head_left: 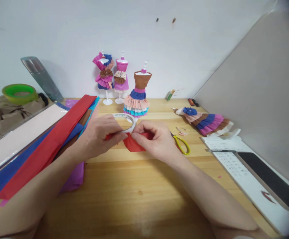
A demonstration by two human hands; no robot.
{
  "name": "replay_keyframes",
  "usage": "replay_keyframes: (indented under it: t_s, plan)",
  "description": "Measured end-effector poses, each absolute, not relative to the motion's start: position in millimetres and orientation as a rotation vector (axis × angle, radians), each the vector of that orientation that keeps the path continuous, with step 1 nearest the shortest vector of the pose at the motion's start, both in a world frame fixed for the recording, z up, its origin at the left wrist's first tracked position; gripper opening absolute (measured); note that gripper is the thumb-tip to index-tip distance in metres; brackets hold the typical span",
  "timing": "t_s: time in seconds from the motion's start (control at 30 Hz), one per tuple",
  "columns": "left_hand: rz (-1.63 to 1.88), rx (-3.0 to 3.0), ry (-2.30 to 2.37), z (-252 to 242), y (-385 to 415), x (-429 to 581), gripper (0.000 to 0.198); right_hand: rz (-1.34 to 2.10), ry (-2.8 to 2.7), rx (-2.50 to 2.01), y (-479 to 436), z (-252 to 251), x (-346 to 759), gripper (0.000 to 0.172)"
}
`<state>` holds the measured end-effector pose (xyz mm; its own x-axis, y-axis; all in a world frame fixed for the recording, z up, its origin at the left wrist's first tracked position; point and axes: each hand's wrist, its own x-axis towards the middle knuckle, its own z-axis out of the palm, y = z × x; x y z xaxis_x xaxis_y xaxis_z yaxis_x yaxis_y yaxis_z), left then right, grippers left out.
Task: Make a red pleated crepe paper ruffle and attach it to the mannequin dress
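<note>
A small piece of red crepe paper [134, 145] is pinched between my two hands, held above the table. My left hand [104, 132] is closed on its left part, thumb and fingertips together. Close beside it, my right hand [154, 137] grips the right part the same way. Just behind the fingertips is a roll of white tape [132, 122], partly hidden by my left hand; whether a finger hooks it I cannot tell. Scissors with yellow handles [183, 146] lie right of my right hand, their blades mostly hidden.
Three mini dress forms in paper dresses stand behind, the nearest in a brown top [142, 80]. Folded crepe paper [52, 139] lies left, near a green tape roll [20, 93] and a bottle [42, 78]. Right are a ruffled dress [205, 120] and a phone [269, 179] on a white board.
</note>
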<state>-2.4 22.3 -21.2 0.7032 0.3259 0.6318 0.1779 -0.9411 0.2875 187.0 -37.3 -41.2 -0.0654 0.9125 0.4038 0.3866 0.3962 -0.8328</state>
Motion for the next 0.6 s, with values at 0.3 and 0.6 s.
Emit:
replay_keyframes:
  t_s: [0.3, 0.6]
  plan:
    - [1.059, 2.727, 0.391, -21.1, 21.7, -2.6, 0.023, 0.554, -1.632, -1.223, -38.3, -41.8, 182.0, 0.018]
    - [1.065, 2.726, 0.393, -23.8, 22.9, -2.3, 0.020, 0.636, -1.631, -1.223, -40.4, -41.4, 181.7, 0.018]
